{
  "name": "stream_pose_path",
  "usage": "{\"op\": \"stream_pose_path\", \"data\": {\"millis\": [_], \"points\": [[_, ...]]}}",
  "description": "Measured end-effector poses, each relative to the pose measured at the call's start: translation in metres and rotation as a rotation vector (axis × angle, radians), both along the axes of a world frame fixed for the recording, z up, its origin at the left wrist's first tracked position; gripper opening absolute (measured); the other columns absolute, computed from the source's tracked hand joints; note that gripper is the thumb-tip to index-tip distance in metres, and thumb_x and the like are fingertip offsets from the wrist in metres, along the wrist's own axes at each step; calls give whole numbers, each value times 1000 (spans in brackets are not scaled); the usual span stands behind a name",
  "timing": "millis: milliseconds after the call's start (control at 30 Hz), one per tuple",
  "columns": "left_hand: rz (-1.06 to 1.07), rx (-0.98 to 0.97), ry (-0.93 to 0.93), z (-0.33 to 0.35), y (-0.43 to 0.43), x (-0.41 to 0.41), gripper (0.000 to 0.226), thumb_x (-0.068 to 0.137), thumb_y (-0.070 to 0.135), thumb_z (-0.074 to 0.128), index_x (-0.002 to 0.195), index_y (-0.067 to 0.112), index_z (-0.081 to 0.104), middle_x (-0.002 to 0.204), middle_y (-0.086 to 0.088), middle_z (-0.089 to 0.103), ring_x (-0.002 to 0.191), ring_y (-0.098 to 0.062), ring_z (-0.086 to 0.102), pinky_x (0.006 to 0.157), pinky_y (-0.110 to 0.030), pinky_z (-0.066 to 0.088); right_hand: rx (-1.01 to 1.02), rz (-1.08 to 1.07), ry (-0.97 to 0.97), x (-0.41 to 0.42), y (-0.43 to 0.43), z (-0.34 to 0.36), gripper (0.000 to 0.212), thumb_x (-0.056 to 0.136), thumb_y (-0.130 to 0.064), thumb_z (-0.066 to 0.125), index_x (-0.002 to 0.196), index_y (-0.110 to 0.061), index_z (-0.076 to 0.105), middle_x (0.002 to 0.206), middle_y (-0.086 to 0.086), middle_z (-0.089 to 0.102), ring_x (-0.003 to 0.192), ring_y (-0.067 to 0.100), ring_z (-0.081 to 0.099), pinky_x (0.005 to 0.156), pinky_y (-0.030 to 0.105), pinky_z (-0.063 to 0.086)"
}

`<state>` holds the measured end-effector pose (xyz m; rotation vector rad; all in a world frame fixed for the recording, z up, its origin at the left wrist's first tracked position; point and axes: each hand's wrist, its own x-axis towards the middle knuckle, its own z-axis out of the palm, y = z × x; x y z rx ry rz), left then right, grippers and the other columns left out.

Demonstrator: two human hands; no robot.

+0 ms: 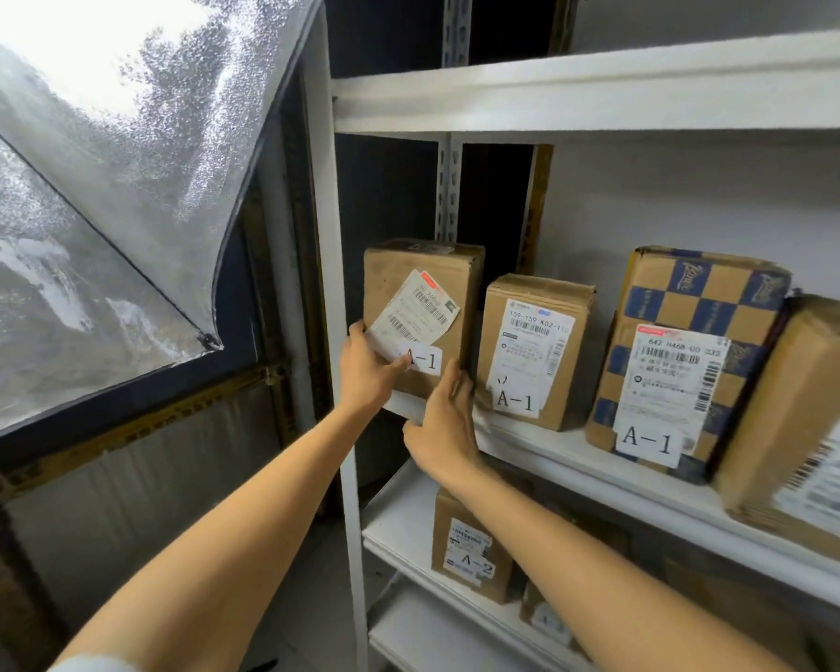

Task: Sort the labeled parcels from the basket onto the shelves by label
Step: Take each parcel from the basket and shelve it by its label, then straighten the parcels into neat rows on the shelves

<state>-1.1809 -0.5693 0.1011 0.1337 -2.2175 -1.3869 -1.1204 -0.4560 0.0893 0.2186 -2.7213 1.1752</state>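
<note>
Here the A-1 parcel (420, 317) stands upright between the left hand (367, 375) and right hand (444, 424), both gripping it.

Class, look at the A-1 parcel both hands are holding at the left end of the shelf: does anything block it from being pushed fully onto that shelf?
Nothing visible does. The held A-1 parcel stands between the white upright post and the neighbouring A-1 box, apart from it.
</note>
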Motion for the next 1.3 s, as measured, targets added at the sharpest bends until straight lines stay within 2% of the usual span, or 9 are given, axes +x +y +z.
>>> {"op": "stream_pose_path", "data": {"millis": [167, 267, 367, 600, 867, 967, 1100, 1200, 1300], "points": [[60, -97, 9, -7, 5, 25, 80, 76, 15, 79, 141, 9, 32, 138, -7, 42, 127, -19, 44, 100, -27, 38, 184, -37, 85, 5, 14, 6, 83, 85, -15, 64, 149, -9, 12, 145, 12, 25, 130, 26, 38, 91, 33, 51], [73, -263, 29, -11, 2, 47, 62, 78, 16, 77, 131, 13, 45, 128, -2, 49, 116, -17, 52, 96, -29, 45, 236, 7, 99, 12, 22, 10, 63, 84, -15, 64, 137, -12, 30, 136, 8, 38, 122, 24, 43, 85, 31, 49], [-35, -447, -81, -9, 2, 73, 47, 79, 13, 74, 121, 13, 54, 114, 0, 62, 102, -16, 60, 90, -35, 52, 253, 101, 78, 23, 29, 10, 63, 83, -16, 65, 137, -16, 33, 137, 7, 38, 125, 27, 42, 89, 36, 46], [-25, -798, -253, 0, 35, 146, 49, 78, 21, 76, 123, 17, 57, 110, -1, 68, 96, -17, 64, 83, -35, 55, 348, 250, 87, 70, 65, 13, 63, 82, -23, 67, 136, -14, 38, 138, 8, 39, 124, 28, 41, 91, 41, 44], [-33, -910, -356, -9, 106, 221, 39, 80, 25, 75, 117, 20, 63, 105, 2, 69, 91, -13, 65, 78, -29, 56, 510, 395, 120, 135, 145, 11, 49, 80, -27, 68, 123, -12, 50, 106, 5, 55, 105, 26, 58, 90, 43, 50], [-57, -947, -372, -8, 138, 238, 38, 80, 26, 74, 116, 20, 63, 103, 2, 69, 89, -14, 65, 77, -30, 56, 521, 422, 65, 147, 179, 12, 48, 79, -29, 67, 122, -13, 53, 111, 7, 59, 101, 24, 58, 88, 42, 52], [-136, -972, -368, -13, 184, 258, 36, 80, 26, 75, 113, 20, 63, 97, 4, 66, 82, -12, 60, 71, -28, 52, 523, 405, -14, 166, 233, 4, 37, 80, -26, 67, 114, -13, 60, 106, 8, 62, 94, 22, 59, 69, 30, 49], [-226, -988, -353, -26, 224, 274, 35, 79, 26, 76, 111, 20, 64, 102, 1, 67, 90, -18, 64, 79, -37, 56, 496, 349, -71, 188, 280, -8, 37, 79, -23, 66, 114, -12, 60, 105, 9, 62, 92, 23, 60, 76, 33, 53], [-310, -1006, -333, -34, 271, 293, 34, 77, 28, 76, 110, 22, 66, 101, 0, 67, 93, -21, 65, 76, -34, 55, 488, 274, -133, 218, 332, -17, 37, 78, -22, 67, 113, -10, 60, 106, 9, 62, 95, 25, 60, 81, 37, 53]]}}
